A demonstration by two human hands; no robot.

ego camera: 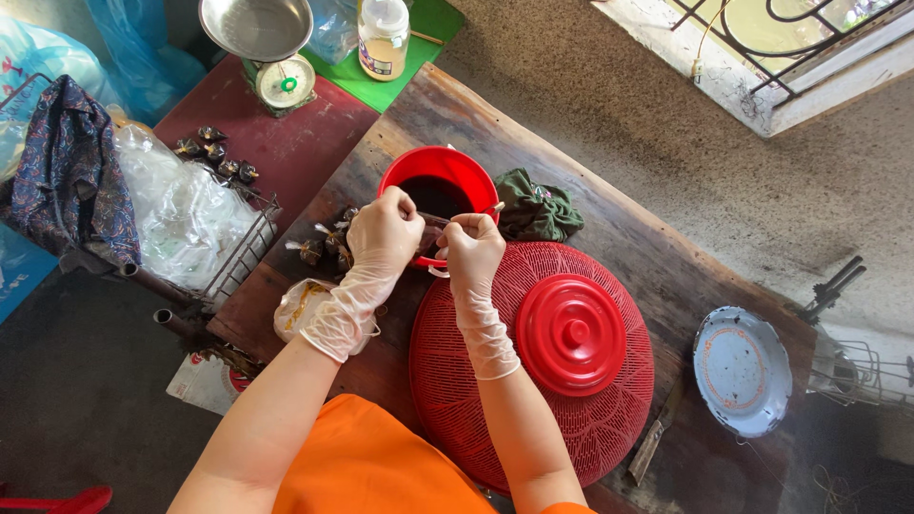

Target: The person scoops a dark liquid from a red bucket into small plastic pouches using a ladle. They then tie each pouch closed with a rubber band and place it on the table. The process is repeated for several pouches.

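Hands in thin clear gloves meet over the near rim of a red bucket point(438, 176) that holds dark liquid, on a worn wooden table point(609, 228). The left hand point(383, 231) is curled shut around something dark, perhaps one of the small wrapped pieces, though its fingers hide it. The right hand point(473, 249) pinches a thin stick point(476, 213) that crosses the bucket's edge. Just left of the bucket lies a cluster of dark wrapped bundles point(328, 243), with more of them point(217, 152) on the red board beyond. A plastic bag point(297, 306) sits under the left wrist. Directly below the right forearm a big red woven dome cover point(476, 381) with a red lid point(571, 333) on top crowds the near side of the table. A green cloth point(538, 207) lies beside the bucket, an enamel plate point(742, 369) well to the right, and a kitchen scale point(276, 57) stands far off.
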